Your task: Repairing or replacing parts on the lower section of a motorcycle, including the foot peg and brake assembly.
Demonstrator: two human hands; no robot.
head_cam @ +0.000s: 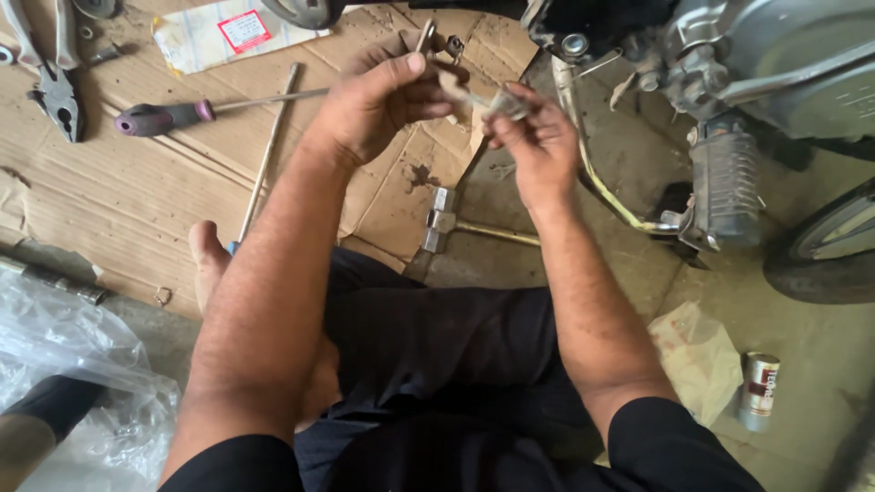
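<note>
The left hand (pixel 378 96) and the right hand (pixel 533 137) both pinch one small metal part (pixel 488 102) held up between them. It is blurry, so its shape is hard to tell. The motorbike (pixel 729 82) is cut off at the top. A clear plastic bag (pixel 64 364) lies crumpled; its inside is unclear.

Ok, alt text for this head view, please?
Seated on the floor by a motorcycle, a person's left hand and right hand together hold a small part. A screwdriver and pliers lie on cardboard.
</note>
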